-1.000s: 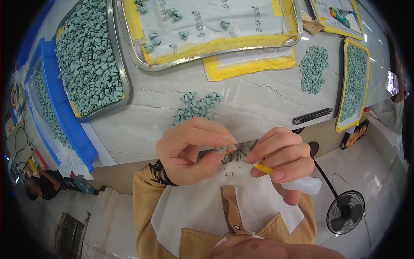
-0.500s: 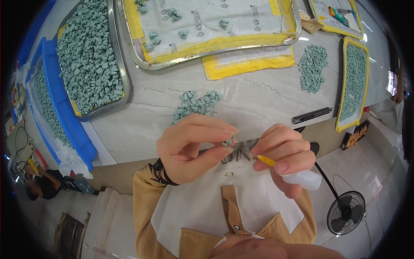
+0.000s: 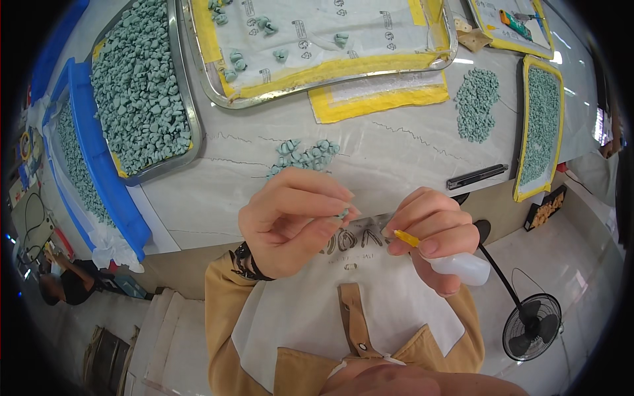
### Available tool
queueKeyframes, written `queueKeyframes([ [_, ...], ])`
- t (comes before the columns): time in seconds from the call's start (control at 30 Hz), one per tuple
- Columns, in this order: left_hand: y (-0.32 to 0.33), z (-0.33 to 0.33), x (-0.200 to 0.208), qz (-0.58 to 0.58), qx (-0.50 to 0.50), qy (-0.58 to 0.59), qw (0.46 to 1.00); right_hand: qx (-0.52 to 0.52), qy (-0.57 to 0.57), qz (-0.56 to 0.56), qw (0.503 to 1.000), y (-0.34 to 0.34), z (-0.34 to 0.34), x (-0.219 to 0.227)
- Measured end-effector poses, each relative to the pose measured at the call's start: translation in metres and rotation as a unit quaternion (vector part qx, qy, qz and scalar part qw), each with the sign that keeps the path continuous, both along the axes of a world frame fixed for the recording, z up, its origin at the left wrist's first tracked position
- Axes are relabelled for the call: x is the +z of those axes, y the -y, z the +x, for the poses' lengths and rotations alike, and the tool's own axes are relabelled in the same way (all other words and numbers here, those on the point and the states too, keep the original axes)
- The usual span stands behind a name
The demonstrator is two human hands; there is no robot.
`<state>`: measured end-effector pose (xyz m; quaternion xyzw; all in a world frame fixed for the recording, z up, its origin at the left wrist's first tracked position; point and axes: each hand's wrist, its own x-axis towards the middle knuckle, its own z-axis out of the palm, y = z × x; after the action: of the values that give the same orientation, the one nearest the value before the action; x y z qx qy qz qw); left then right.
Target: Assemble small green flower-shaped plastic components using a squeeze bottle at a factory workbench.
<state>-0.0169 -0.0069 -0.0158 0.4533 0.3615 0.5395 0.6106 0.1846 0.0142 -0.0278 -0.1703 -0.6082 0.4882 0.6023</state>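
Note:
My left hand point(image 3: 281, 221) pinches a small pale green piece point(image 3: 342, 214) between thumb and fingertips, which hide most of it. Wrapped in the fingers of my right hand point(image 3: 439, 228) is a small white squeeze bottle point(image 3: 465, 269) with a yellow nozzle point(image 3: 407, 237) that points toward the left hand. A gap separates the nozzle from the green piece. Just beyond my left hand, a loose heap of similar green pieces point(image 3: 307, 156) lies on the grey marbled table point(image 3: 389, 158).
At the far left stand a heaped metal tray point(image 3: 193, 122) and a blue crate point(image 3: 99, 152). A large lined tray point(image 3: 297, 86) holds a few pieces. Rightward are a second pile point(image 3: 477, 105), a black pen-like tool point(image 3: 477, 176) and a yellow-edged tray point(image 3: 526, 132). A fan point(image 3: 531, 327) stands lower right.
My left hand has turned slightly, and its fingers now cover more of the green piece. My right hand has shifted a little to the left with the bottle.

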Motion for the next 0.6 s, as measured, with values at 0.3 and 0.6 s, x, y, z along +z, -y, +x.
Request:
queueKeyframes([
  [0.3,-0.02,-0.058,0.007,-0.157,-0.014,-0.11,0.981,-0.013,0.016,-0.021,1.0,0.007,0.015,-0.004],
  [0.6,-0.11,-0.07,-0.002,-0.04,-0.016,-0.348,0.937,-0.004,0.026,-0.033,0.999,0.015,0.025,0.004],
])
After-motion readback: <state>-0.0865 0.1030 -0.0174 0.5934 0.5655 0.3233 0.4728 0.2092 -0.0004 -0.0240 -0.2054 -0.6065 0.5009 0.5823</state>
